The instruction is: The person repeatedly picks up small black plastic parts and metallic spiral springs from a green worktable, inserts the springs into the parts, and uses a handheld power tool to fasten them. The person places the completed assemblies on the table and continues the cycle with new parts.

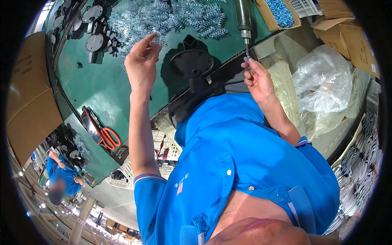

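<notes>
My left hand (141,65) is raised over the green table (102,90) and pinches a small metal spring (154,40) between thumb and fingertips, at the edge of a large pile of springs (175,18). My right hand (257,77) pinches a small screw (248,58) against the bit of a hanging electric screwdriver (244,18). Between the two hands a black round plastic part (192,63) lies on the table.
Several black round parts (94,28) lie at the table's far left, and red-handled scissors (109,138) near its edge. A cardboard box of blue screws (279,12), more cardboard boxes (347,34) and a clear plastic bag (324,81) are on the right. Another person in blue (61,179) works lower left.
</notes>
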The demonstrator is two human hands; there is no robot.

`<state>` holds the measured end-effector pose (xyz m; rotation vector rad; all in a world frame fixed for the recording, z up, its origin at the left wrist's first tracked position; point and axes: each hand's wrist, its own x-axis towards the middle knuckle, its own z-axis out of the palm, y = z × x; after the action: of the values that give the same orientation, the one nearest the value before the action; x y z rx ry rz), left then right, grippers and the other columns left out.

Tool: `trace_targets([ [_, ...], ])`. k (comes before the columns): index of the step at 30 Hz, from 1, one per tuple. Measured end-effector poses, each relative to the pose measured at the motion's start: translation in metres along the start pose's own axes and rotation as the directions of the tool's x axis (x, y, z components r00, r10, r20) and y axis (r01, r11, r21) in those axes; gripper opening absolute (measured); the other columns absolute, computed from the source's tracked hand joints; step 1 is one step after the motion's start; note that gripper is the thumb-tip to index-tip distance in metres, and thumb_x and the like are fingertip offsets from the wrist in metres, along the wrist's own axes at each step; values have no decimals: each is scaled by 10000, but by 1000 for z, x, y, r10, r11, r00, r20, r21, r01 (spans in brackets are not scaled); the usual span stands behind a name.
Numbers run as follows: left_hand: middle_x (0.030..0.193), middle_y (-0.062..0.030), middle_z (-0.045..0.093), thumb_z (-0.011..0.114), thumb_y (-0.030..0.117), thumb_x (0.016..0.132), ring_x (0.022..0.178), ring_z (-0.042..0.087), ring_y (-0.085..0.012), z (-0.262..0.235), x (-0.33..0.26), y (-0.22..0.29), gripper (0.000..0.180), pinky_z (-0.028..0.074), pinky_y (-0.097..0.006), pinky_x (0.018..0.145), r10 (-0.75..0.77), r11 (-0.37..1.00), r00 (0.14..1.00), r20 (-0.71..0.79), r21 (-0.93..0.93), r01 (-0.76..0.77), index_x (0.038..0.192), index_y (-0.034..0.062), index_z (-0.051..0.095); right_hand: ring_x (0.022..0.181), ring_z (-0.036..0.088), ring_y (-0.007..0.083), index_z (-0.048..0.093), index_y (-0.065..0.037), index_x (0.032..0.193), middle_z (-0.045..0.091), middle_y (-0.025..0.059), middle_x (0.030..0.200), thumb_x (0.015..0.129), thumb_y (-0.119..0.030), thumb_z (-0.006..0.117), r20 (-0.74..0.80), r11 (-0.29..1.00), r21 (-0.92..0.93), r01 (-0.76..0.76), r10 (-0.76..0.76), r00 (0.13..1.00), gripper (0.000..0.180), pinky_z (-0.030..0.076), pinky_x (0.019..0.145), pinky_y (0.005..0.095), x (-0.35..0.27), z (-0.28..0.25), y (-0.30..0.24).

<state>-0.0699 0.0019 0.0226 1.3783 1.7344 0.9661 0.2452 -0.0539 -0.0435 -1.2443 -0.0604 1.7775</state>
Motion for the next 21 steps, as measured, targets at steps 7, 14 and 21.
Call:
trace_targets([
  [7,950,-67,695,688,16,860,817,652,-108,-2,-4,7,269,557,-248,660,-131,927,990,54,-348,141,1127,-14,674,612,544,75,675,-55,1071,676,71,911,930,-228,661,54,1000,19,-11,9,998,224,374,471,203,-1,13,3],
  [14,937,-66,688,699,9,849,814,655,-112,-2,-11,8,231,552,-247,657,-148,926,988,49,-344,156,1079,-13,681,607,546,87,656,-53,1075,669,72,933,943,-227,644,-6,1000,4,8,-8,1000,219,373,471,209,-8,16,11],
  [21,975,-91,689,704,-15,835,824,661,-129,-3,-13,8,218,549,-248,656,-139,869,987,75,-469,158,1052,-23,682,628,531,88,642,-55,1093,649,60,944,946,-220,641,-17,1000,25,10,-10,1000,221,372,478,207,-7,20,11],
])
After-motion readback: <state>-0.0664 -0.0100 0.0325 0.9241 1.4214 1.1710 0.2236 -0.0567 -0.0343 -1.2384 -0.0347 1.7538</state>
